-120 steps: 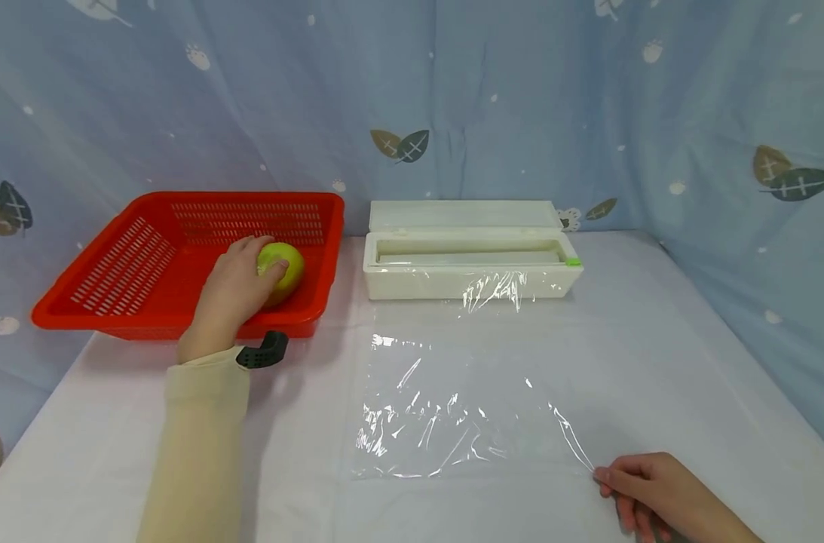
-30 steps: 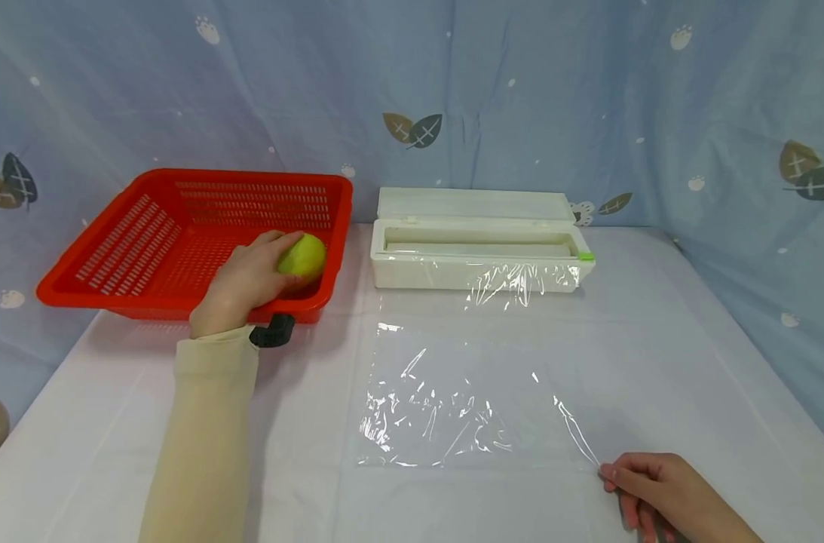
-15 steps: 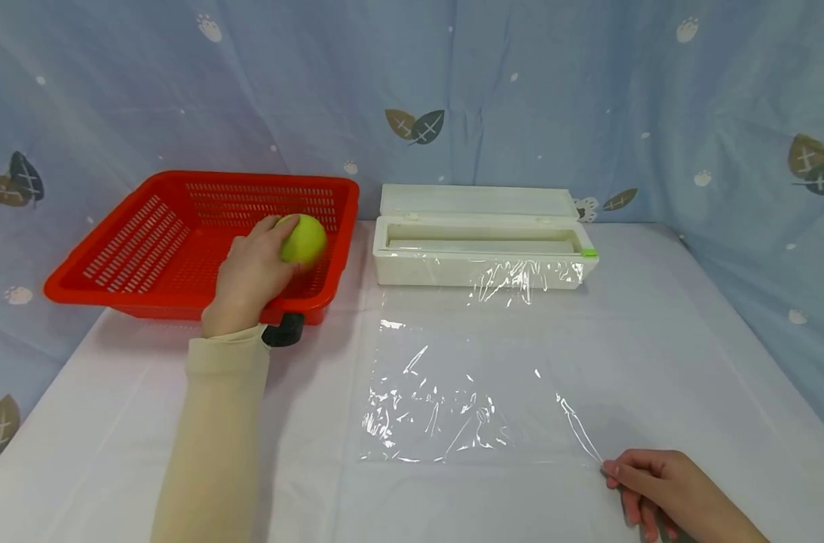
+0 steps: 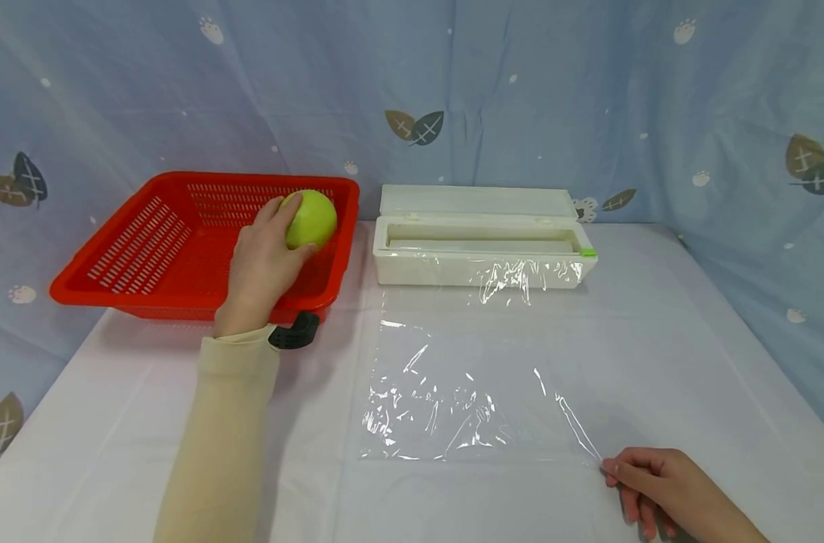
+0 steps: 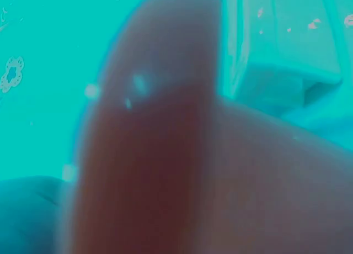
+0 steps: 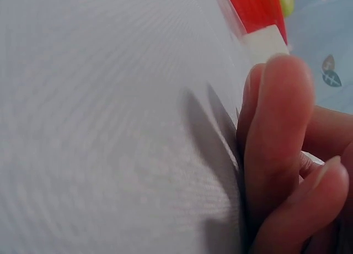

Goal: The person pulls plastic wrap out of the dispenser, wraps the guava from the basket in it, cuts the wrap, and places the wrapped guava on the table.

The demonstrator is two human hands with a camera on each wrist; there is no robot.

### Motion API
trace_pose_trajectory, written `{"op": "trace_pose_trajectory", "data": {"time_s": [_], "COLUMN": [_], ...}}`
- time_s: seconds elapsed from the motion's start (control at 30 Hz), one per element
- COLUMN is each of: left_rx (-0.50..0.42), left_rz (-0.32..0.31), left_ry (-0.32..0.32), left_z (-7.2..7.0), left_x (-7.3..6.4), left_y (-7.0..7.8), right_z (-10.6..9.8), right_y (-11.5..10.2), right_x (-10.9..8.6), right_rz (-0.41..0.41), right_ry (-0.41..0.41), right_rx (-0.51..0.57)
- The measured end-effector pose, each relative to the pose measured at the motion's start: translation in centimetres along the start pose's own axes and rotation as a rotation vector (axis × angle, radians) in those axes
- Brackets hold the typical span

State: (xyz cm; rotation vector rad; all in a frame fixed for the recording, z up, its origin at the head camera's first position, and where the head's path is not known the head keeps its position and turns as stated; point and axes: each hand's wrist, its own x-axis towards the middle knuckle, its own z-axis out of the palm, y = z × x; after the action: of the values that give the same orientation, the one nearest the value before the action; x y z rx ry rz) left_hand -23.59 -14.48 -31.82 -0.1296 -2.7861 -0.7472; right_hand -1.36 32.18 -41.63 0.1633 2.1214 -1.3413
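My left hand [image 4: 262, 256] grips a yellow-green apple [image 4: 314, 219] over the right part of the red plastic basket [image 4: 174, 308]. Fingers wrap its left side and the thumb lies along its front. A sheet of clear plastic wrap [image 4: 439, 392] stretches from a long white wrap box [image 4: 479, 271] toward the front of the table. At the sheet's front right corner, my right hand [image 4: 663, 483] pinches the film between thumb and index finger. Blurred fingers [image 5: 149, 154] fill the tinted left wrist view. In the right wrist view, fingers [image 6: 281, 121] curl close over the white cloth.
The box's lid [image 4: 476, 200] stands raised at the back, with a small green piece [image 4: 587, 253] at the right end. Behind everything hangs a blue curtain [image 4: 534, 90] with a leaf print. White cloth [image 4: 690, 339] covers the table.
My left hand has raised the apple from low inside the basket to about its back rim and shifted slightly right. The right hand keeps its pinch on the wrap. The head view has shifted slightly.
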Motion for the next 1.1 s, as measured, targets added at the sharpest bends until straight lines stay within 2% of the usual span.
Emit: {"op": "trace_pose_trajectory", "data": {"time_s": [0.23, 0.4, 0.57, 0.7, 0.93, 1.1], "left_rx": [-0.045, -0.087, -0.153, -0.226, -0.281, -0.328], "left_rz": [-0.01, 0.002, 0.031, 0.064, 0.111, 0.156], "left_ry": [0.035, 0.054, 0.06, 0.042, 0.017, 0.002], "left_z": [-0.4, -0.9, -1.3, -1.3, -0.6, -0.1], "left_x": [0.1, 0.1, 0.1, 0.1, 0.1, 0.0], "left_y": [-0.8, -0.8, -0.1, 0.8, 1.9, 2.9], "right_z": [0.0, -0.1, -0.2, -0.1, 0.1, 0.1], "right_y": [0.2, 0.5, 0.6, 0.5, 0.2, 0.2], "right_x": [0.0, 0.0, 0.1, 0.0, 0.1, 0.1], "right_rz": [-0.006, -0.023, -0.034, -0.042, 0.008, 0.011], "right_ry": [-0.001, -0.019, -0.009, -0.017, -0.007, 0.0], "right_rx": [-0.006, 0.009, -0.005, 0.006, 0.019, 0.012]}}
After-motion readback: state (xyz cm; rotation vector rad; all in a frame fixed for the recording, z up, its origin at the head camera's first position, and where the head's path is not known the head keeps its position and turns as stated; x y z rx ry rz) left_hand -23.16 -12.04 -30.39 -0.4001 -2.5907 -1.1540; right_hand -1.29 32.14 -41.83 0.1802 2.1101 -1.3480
